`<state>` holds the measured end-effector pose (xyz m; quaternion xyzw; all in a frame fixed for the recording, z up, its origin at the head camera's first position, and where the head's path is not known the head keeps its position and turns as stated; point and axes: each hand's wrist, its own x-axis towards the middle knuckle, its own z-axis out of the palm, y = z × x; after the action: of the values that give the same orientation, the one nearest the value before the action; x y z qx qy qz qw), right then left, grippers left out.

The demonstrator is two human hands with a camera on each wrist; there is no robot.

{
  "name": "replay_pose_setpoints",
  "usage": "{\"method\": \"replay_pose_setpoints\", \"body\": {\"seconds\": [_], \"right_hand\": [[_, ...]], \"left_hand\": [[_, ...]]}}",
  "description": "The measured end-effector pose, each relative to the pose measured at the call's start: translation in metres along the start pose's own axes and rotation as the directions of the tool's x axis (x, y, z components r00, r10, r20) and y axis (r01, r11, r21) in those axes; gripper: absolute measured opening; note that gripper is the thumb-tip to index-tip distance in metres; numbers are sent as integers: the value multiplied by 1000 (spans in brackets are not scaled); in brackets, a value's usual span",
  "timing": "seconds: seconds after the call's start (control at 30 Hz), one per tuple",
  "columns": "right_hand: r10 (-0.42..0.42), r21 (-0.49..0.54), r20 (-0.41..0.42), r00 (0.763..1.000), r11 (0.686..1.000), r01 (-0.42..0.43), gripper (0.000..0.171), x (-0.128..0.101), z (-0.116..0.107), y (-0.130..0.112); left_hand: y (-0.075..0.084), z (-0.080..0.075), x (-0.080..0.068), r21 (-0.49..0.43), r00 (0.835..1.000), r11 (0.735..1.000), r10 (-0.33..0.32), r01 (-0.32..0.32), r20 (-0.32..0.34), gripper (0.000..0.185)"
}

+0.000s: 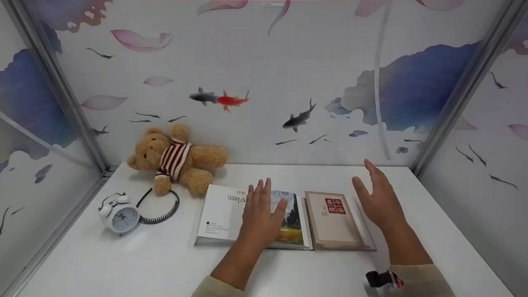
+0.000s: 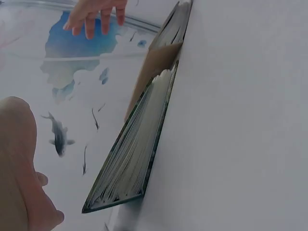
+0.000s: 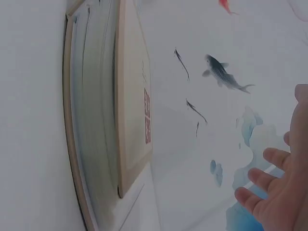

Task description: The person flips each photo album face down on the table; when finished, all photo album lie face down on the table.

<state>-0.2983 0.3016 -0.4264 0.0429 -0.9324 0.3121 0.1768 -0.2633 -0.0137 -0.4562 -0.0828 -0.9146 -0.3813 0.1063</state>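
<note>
My left hand (image 1: 264, 216) is held over a book with a landscape picture (image 1: 293, 225), its fingers straight and holding nothing. Left of the hand lies a white cover (image 1: 216, 216) with dark lettering. Because the hand hides the border, I cannot tell whether white cover and picture belong to one book. Next to them lies a beige book (image 1: 326, 227) with a red square emblem; its thick page block (image 3: 98, 120) shows in the right wrist view. My right hand (image 1: 381, 200) hovers beyond its right side, thumb and fingers spread, apart from it.
A brown teddy bear (image 1: 177, 161) in a striped shirt lies at the back left. In front of it are a black headband (image 1: 169, 216) and a white alarm clock (image 1: 119, 216). Printed panels (image 1: 255, 53) with metal posts (image 1: 462, 78) enclose the white table (image 1: 136, 264).
</note>
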Motion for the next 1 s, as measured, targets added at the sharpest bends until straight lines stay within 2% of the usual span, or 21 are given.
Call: {"method": "replay_pose_setpoints", "body": {"seconds": [0.3, 0.47, 0.63, 0.73, 0.83, 0.93, 1.0], "right_hand": [[79, 31, 71, 994, 996, -81, 73, 2, -4, 22], [120, 75, 146, 982, 988, -132, 76, 0, 0, 38], [158, 139, 248, 956, 971, -196, 81, -4, 4, 50], [169, 218, 329, 929, 944, -249, 82, -6, 7, 54], [182, 269, 413, 892, 911, -311, 83, -8, 10, 55], [197, 285, 472, 860, 888, -360, 84, -9, 13, 56], [209, 274, 493, 844, 884, -378, 86, -9, 13, 56]], "left_hand": [[31, 26, -6, -134, 998, 991, 9, -2, 55, 70], [43, 44, -10, -258, 992, 963, -42, 72, 118, 66], [49, 58, -16, -353, 979, 926, -67, 133, 195, 67], [50, 60, -20, -420, 962, 889, -73, 182, 263, 66], [49, 59, -22, -457, 940, 855, -94, 245, 329, 69], [49, 59, -23, -478, 915, 820, -129, 315, 382, 73], [50, 61, -23, -493, 902, 797, -145, 350, 406, 75]]}}
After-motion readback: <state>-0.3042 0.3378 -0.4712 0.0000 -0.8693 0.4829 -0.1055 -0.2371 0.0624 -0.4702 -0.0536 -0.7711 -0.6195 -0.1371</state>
